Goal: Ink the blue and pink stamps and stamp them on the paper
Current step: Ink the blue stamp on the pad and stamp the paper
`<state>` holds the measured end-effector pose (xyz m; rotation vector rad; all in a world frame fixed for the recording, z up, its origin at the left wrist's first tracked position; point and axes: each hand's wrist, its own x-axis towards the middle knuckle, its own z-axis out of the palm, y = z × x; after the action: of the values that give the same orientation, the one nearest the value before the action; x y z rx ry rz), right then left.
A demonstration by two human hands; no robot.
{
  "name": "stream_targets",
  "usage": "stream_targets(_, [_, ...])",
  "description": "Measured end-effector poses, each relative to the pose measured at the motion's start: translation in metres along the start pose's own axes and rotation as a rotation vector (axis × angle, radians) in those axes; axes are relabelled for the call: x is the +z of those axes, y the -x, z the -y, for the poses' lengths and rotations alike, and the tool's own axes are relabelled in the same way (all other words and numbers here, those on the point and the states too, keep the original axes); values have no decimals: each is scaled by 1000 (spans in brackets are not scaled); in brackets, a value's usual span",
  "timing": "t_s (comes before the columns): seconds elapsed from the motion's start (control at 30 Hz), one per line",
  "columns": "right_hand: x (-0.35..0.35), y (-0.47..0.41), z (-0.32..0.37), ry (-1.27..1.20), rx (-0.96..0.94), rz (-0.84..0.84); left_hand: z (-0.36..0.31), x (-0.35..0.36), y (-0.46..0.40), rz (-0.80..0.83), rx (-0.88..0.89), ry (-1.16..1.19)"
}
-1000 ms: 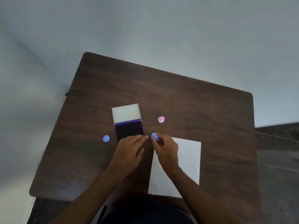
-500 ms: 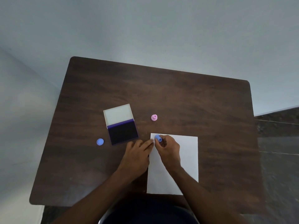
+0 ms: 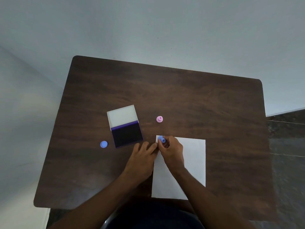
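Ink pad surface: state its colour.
Very dark, nearly black, on the ink pad, purple-rimmed; head view.

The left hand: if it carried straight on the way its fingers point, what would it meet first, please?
The left hand points up and to the right, so it would likely meet the right hand holding the blue stamp at the paper corner; they look nearly touching.

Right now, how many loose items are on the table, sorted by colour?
Blue: 2, the blue stamp pinched in the right hand and the blue cap
Pink: 1, the pink stamp
Purple: 1, the open ink pad
White: 1, the paper
Total: 5
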<state>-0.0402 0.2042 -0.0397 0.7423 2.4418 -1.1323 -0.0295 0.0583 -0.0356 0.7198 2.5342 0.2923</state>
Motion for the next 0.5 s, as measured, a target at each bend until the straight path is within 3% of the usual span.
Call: stream_targets(0.5, [4,-5,6,71,-12,-35,-1,5,7,40,-36,-27])
